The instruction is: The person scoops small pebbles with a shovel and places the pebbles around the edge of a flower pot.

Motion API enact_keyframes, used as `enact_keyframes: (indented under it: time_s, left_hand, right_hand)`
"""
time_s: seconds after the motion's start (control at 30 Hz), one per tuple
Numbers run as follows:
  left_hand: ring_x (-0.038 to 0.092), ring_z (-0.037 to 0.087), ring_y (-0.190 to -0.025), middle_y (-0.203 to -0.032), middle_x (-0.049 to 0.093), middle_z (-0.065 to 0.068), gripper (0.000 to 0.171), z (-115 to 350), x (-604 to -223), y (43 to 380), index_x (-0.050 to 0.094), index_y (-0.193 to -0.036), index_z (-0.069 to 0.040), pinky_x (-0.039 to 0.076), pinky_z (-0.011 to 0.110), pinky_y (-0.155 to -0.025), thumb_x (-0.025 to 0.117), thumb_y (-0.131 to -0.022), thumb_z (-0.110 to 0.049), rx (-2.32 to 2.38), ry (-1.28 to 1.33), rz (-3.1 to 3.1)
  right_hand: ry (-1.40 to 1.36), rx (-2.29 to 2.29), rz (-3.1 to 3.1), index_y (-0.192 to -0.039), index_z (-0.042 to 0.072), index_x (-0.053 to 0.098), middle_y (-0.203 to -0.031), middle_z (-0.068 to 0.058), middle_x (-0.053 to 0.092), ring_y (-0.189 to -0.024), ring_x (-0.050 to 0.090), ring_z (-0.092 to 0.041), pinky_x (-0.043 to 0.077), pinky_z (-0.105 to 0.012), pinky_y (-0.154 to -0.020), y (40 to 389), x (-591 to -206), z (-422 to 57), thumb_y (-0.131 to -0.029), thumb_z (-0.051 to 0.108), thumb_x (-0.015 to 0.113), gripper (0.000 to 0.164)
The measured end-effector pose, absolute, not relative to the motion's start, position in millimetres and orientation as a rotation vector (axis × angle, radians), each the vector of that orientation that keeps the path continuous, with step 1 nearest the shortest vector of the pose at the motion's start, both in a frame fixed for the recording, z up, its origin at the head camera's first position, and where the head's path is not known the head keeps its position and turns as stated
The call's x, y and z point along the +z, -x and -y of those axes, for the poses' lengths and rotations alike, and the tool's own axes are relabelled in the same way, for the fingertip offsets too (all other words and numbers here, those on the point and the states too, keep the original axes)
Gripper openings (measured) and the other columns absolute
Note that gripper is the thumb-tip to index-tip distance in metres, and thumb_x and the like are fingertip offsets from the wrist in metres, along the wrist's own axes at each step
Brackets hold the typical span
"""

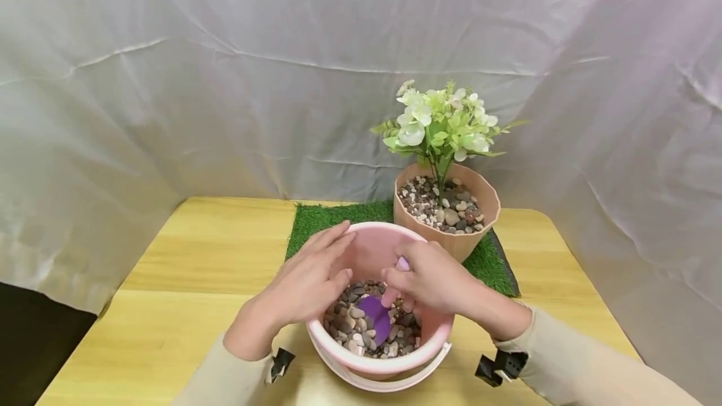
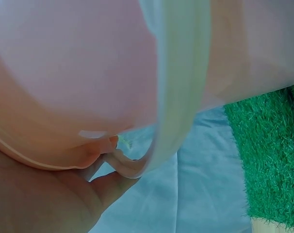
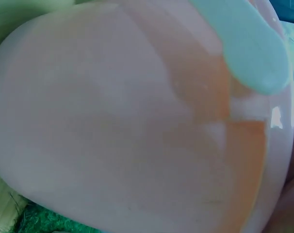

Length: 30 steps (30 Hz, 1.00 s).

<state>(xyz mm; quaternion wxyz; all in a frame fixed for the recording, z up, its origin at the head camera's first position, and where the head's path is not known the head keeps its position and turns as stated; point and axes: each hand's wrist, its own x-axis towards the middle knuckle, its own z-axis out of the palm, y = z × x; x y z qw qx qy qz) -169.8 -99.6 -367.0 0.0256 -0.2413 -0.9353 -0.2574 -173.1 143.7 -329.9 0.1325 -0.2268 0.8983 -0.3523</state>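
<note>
A pink bucket (image 1: 389, 366) with pebbles (image 1: 352, 321) inside stands at the front of the table. My left hand (image 1: 307, 277) holds its left rim, thumb over the inner side. In the left wrist view, that hand's fingers touch the rim beside the lug of the white handle (image 2: 183, 73). My right hand (image 1: 434, 277) reaches over the right rim and grips a small toy shovel by its lilac handle. The shovel's purple blade (image 1: 376, 318) lies among the pebbles. Only the bucket's outer wall (image 3: 113, 121) fills the right wrist view; the right hand's grip is hidden there.
Behind the bucket, to the right, stands a peach flowerpot (image 1: 451, 240) with pebbles and white-green artificial flowers (image 1: 442, 121). It sits on a green turf mat (image 1: 338, 213) on the wooden table (image 1: 197, 306). A grey cloth (image 1: 254, 80) hangs behind and around.
</note>
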Motion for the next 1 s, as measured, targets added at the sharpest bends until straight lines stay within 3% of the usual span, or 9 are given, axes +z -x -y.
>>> enact_keyframes:
  time_s: [0.17,0.43,0.6,0.77,1.0]
  left_hand:
    - [0.024,0.029,-0.162,-0.176,0.024,0.001,0.066,99.0,-365.2,172.1,0.041,-0.163,-0.012,0.027,0.057,-0.129,0.058,-0.104,-0.033,-0.797,0.753,2.888]
    - [0.025,0.028,-0.161,-0.176,0.024,0.001,0.065,99.7,-364.8,171.1,0.04,-0.164,-0.013,0.027,0.055,-0.13,0.057,-0.104,-0.033,-0.78,0.749,2.889]
    - [0.025,0.029,-0.162,-0.176,0.024,0.001,0.065,98.2,-365.0,171.1,0.04,-0.164,-0.013,0.026,0.055,-0.13,0.055,-0.104,-0.034,-0.788,0.773,2.886]
    - [0.024,0.029,-0.162,-0.176,0.023,0.002,0.065,97.8,-364.7,170.7,0.039,-0.164,-0.013,0.025,0.056,-0.13,0.055,-0.104,-0.034,-0.787,0.773,2.889]
    - [0.024,0.03,-0.162,-0.176,0.024,0.003,0.065,100.5,-364.4,169.4,0.041,-0.163,-0.011,0.026,0.057,-0.13,0.057,-0.104,-0.033,-0.789,0.771,2.879]
  right_hand:
    - [0.628,-1.085,-2.546,-0.086,0.007,0.059,-0.068,0.008,0.076,-0.05,0.071,-0.026,0.06,-0.036,-0.046,175.0,-326.8,-148.0,-0.103,0.018,0.064,0.021]
    - [0.608,-1.217,-2.427,-0.084,0.004,0.055,-0.071,-0.004,0.078,-0.049,0.07,-0.025,0.063,-0.043,-0.049,176.4,-324.2,-154.6,-0.103,0.018,0.066,0.026]
    - [0.55,-1.309,-2.367,-0.087,-0.001,0.063,-0.073,-0.008,0.079,-0.052,0.072,-0.03,0.064,-0.045,-0.05,175.5,-321.8,-161.2,-0.103,0.019,0.065,0.025]
    - [0.465,-1.402,-2.315,-0.093,-0.004,0.066,-0.073,-0.016,0.077,-0.052,0.07,-0.021,0.064,-0.044,-0.051,173.4,-319.3,-171.6,-0.104,0.02,0.065,0.027]
    - [0.371,-1.517,-2.3,-0.096,-0.006,0.065,-0.072,-0.015,0.075,-0.053,0.068,-0.016,0.063,-0.039,-0.05,164.8,-319.8,-182.5,-0.102,0.02,0.066,0.027]
